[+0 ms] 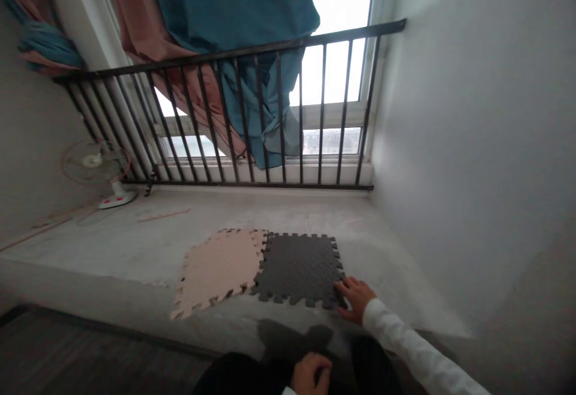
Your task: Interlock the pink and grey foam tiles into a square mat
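A dark grey foam mat tile (300, 268) with toothed edges lies flat on the pale ledge. My right hand (357, 299) reaches in from the right in a white sleeve. Its fingers are spread over the tile's near right corner and touch it. To the left a light pink foam mat tile (222, 268) lies at an angle. Its right edge meets the grey tile's left edge; whether the teeth interlock along the whole seam I cannot tell. Low in the view, close to my dark-clothed legs, my left hand (312, 374) is loosely closed, with nothing visible in it.
Behind the tiles a black metal railing (252, 185) crosses in front of a window, with a blue and pink curtain (243, 11) hanging over it. A small fan (96, 164) stands at the left. On the right rises a white wall (472, 143). The ledge drops to a dark floor (81, 353).
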Motion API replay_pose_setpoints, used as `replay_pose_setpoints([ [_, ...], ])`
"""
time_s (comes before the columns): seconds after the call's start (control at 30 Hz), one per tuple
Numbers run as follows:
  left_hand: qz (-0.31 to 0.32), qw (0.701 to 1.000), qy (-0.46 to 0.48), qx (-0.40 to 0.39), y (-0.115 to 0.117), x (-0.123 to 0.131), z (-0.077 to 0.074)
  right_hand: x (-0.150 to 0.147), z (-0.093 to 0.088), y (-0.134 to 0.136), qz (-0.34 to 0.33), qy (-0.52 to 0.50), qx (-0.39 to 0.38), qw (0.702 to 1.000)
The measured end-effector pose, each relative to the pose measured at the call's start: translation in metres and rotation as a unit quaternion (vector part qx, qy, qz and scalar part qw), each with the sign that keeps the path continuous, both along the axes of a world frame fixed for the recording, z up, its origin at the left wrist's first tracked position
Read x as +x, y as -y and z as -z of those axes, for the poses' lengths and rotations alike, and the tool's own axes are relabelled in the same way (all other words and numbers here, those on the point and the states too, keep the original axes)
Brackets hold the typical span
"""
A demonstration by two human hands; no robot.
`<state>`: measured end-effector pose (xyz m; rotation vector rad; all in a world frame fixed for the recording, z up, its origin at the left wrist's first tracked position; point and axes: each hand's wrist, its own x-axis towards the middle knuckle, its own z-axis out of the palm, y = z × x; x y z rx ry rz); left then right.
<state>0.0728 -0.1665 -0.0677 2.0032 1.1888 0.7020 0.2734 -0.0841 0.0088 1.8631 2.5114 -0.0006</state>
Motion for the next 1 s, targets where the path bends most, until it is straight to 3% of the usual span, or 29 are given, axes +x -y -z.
replay_pose_setpoints([
  [0.1,-0.014,0.999,0.022,0.02,0.005,0.002,-0.003,0.096,0.023,0.047,0.115,0.034,-0.018,0.993],
  [0.2,-0.007,1.0,0.023,0.018,0.013,0.005,-0.005,0.149,0.046,0.086,0.288,0.112,-0.023,0.951],
  [0.27,-0.005,0.999,0.024,0.021,0.016,0.009,-0.006,0.154,0.054,0.101,0.32,0.122,-0.021,0.939],
  [0.33,-0.008,0.999,0.026,0.024,0.017,0.014,-0.006,0.14,0.055,0.103,0.312,0.101,-0.033,0.944],
  [0.5,0.002,0.999,0.029,0.022,0.018,0.019,-0.007,0.105,0.042,0.078,0.322,0.069,-0.048,0.943],
  [0.63,0.0,1.0,0.02,0.004,0.007,0.008,-0.025,0.12,0.041,0.061,0.308,0.055,-0.072,0.947],
  [0.77,-0.053,0.996,-0.078,-0.002,-0.033,-0.021,-0.073,0.15,0.065,0.05,0.272,0.06,-0.076,0.957],
  [0.87,-0.134,0.964,-0.228,-0.036,-0.075,-0.051,-0.104,0.164,0.089,0.041,0.257,0.069,-0.046,0.963],
  [0.93,-0.191,0.936,-0.288,-0.062,-0.099,-0.069,-0.111,0.167,0.097,0.035,0.267,0.07,-0.051,0.96],
  [1.0,-0.242,0.912,-0.32,-0.082,-0.115,-0.082,-0.107,0.17,0.096,0.027,0.273,0.061,-0.092,0.956],
])
